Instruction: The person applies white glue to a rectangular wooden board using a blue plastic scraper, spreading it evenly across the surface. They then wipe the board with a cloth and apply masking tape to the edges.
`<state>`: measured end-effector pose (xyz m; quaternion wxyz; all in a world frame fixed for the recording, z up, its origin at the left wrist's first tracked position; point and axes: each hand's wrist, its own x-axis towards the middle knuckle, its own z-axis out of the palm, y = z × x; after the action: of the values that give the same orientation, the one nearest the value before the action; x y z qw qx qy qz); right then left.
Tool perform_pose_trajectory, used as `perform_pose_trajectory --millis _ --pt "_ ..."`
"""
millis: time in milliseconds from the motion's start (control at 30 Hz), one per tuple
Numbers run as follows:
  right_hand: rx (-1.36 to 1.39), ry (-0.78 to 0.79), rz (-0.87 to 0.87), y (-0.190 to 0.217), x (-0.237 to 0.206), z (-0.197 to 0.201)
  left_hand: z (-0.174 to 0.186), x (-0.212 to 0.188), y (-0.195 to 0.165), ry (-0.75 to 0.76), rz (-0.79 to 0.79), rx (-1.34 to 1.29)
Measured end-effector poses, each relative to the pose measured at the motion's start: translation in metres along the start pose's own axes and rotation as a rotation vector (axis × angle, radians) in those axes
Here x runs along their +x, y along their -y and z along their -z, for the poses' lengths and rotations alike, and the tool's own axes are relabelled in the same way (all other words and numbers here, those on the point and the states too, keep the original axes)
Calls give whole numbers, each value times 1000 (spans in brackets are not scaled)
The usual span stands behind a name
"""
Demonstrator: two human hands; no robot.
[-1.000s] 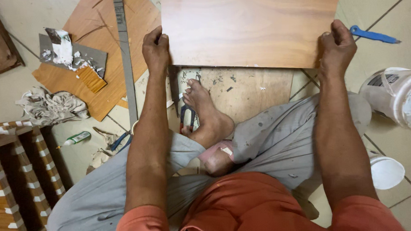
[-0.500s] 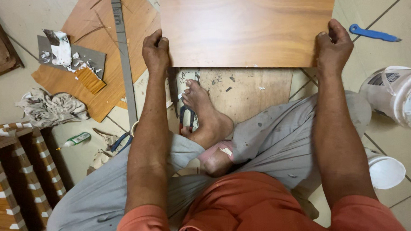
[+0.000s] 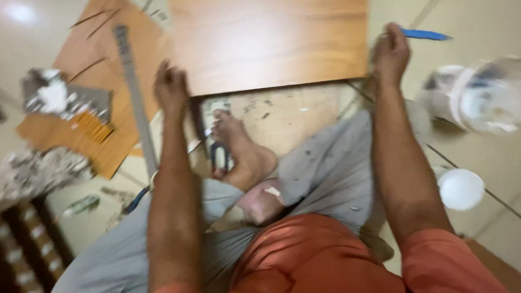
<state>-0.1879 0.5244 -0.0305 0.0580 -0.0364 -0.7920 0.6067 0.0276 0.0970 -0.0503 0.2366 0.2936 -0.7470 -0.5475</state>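
Note:
I sit on the floor holding a brown wooden board (image 3: 270, 37) by its near edge, one hand at each corner. My left hand (image 3: 171, 87) grips the near left corner. My right hand (image 3: 391, 51) grips the near right corner, which sits higher in the view, so the board is tilted. Under the board lies a paler, stained sheet (image 3: 284, 115), with my bare foot (image 3: 243, 151) resting on it beside a small metal tool (image 3: 218, 154). The picture is blurred by motion.
A long metal ruler (image 3: 136, 102) lies left of the board over brown sheet offcuts (image 3: 82, 134). A blue tool (image 3: 423, 35) lies at the far right. A clear plastic container (image 3: 482, 93) and a white cup (image 3: 460, 189) stand to the right. Crumpled rags (image 3: 40, 170) lie left.
The board has turned, its right near corner moving up and away and its left near corner toward me. The view has shifted and blurred.

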Motion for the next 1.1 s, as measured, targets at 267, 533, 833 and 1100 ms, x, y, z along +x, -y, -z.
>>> perform_pose_trajectory --millis 267,533,833,1100 --pt "-644 481 210 15 -43 59 25 -36 -2 82 195 279" --pt "-827 467 528 25 -58 45 16 -50 -12 -40 -60 511" --pt "-959 481 605 26 -57 39 26 -53 -25 52 -155 573" --pt "-1017 538 528 27 -46 39 25 -47 -17 148 -203 776"
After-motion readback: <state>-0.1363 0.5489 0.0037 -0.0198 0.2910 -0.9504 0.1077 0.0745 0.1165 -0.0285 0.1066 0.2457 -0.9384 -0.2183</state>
